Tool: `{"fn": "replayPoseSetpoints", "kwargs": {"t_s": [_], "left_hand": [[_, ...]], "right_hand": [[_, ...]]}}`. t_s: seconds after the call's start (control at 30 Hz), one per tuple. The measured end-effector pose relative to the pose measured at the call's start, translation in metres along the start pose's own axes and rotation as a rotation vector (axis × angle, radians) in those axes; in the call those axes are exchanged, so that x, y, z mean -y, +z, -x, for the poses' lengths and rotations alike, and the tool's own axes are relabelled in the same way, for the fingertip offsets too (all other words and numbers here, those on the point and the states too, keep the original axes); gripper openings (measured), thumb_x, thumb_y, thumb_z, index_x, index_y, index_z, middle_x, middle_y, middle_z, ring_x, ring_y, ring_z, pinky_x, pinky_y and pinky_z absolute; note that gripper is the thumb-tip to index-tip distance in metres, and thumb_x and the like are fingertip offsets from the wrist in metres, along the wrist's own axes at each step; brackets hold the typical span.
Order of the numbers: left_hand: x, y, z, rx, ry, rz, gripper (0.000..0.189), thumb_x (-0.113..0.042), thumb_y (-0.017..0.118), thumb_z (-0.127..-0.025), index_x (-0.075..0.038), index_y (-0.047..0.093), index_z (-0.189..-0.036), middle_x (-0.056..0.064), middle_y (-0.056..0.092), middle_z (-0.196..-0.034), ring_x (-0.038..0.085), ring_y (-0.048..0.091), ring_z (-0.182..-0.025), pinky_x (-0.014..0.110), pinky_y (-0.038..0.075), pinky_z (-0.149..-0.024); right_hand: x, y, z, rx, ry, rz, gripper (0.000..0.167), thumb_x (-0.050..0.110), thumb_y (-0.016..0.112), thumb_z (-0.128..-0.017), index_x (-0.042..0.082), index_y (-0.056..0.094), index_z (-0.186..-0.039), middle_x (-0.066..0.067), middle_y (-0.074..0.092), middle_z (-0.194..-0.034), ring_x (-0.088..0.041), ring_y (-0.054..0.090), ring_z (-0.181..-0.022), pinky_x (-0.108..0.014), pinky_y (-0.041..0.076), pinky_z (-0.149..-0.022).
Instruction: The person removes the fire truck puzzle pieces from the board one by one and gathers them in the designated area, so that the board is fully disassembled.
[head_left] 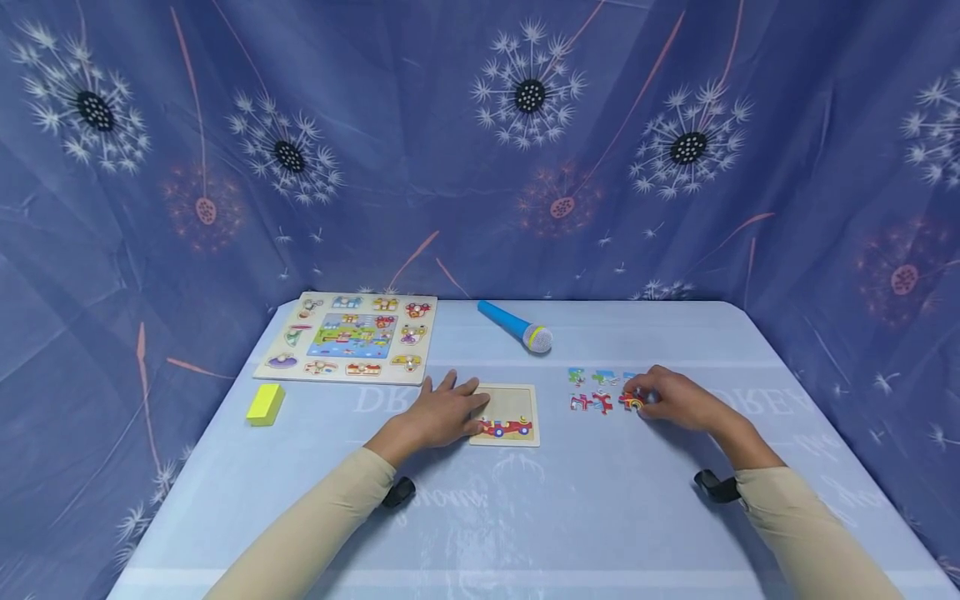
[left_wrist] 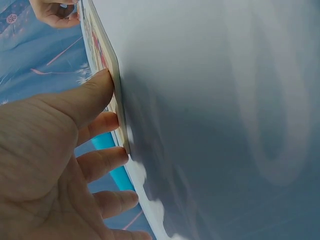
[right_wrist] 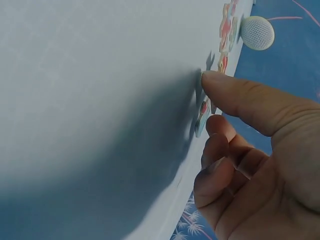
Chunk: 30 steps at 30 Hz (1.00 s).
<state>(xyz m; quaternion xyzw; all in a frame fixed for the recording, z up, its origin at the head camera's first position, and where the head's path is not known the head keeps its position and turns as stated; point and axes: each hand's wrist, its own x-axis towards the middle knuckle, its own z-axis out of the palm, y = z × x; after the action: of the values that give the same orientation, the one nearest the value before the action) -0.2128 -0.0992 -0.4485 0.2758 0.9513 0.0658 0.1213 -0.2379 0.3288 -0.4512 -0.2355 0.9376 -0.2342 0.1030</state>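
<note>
My left hand [head_left: 442, 414] rests with fingers spread over the left side of a small wooden puzzle tray [head_left: 504, 396]. In the left wrist view its thumb and some fingertips touch the tray's edge [left_wrist: 114, 75]. A red car part with blue wheels [head_left: 513, 428] lies along the tray's lower side. To the right, my right hand [head_left: 678, 398] pinches a red and yellow jigsaw piece [head_left: 632, 401] between thumb and forefinger, low at the table. Several loose pieces [head_left: 602, 402] lie just left of it. Fingers partly cover a blue piece [head_left: 630, 377].
A large knobbed picture puzzle board [head_left: 360, 371] lies at the back left. A yellow block [head_left: 266, 405] stands in front of it. Toward the back middle lies a blue toy microphone [head_left: 517, 325]. Patterned blue cloth [head_left: 420, 167] hangs behind the table.
</note>
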Motion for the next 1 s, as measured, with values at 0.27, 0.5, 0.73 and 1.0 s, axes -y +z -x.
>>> {"fn": "replayPoseSetpoints", "kwargs": {"t_s": [0.27,0.5,0.73,1.0], "left_hand": [[0.001,0.001,0.0,0.009,0.002,0.013,0.055,-0.044,0.06,-0.102,-0.023,0.051,-0.152,0.006,0.038,-0.163,0.045,0.023,-0.152,0.075,0.019,-0.113],[0.001,-0.001,0.0,0.0,0.0,0.016,0.054,-0.044,0.06,-0.102,-0.023,0.052,-0.151,0.006,0.038,-0.163,0.045,0.023,-0.152,0.075,0.02,-0.113],[0.001,0.0,0.0,0.004,0.002,0.011,0.055,-0.044,0.06,-0.102,-0.023,0.051,-0.152,0.007,0.038,-0.163,0.045,0.023,-0.152,0.075,0.019,-0.113],[0.002,0.0,0.001,0.018,0.004,0.023,0.054,-0.044,0.056,-0.104,-0.023,0.049,-0.154,0.007,0.036,-0.164,0.044,0.021,-0.153,0.075,0.017,-0.114]], "right_hand": [[0.0,0.003,-0.002,0.019,0.02,0.018,0.037,0.01,0.079,-0.088,0.01,0.071,-0.124,-0.003,0.06,-0.102,-0.015,0.051,-0.085,-0.033,0.045,-0.074],[0.005,0.002,-0.002,-0.031,0.013,0.017,0.041,0.009,0.078,-0.089,0.004,0.068,-0.128,-0.006,0.063,-0.103,-0.019,0.058,-0.091,-0.039,0.048,-0.077],[0.022,0.001,-0.005,-0.047,-0.017,-0.071,0.041,0.01,0.075,-0.092,0.004,0.066,-0.132,-0.01,0.064,-0.108,-0.017,0.056,-0.091,-0.034,0.048,-0.076],[0.052,0.017,-0.022,0.007,-0.064,-0.193,0.039,0.008,0.075,-0.092,0.004,0.068,-0.13,-0.012,0.063,-0.109,-0.02,0.051,-0.083,-0.029,0.045,-0.07]]}}
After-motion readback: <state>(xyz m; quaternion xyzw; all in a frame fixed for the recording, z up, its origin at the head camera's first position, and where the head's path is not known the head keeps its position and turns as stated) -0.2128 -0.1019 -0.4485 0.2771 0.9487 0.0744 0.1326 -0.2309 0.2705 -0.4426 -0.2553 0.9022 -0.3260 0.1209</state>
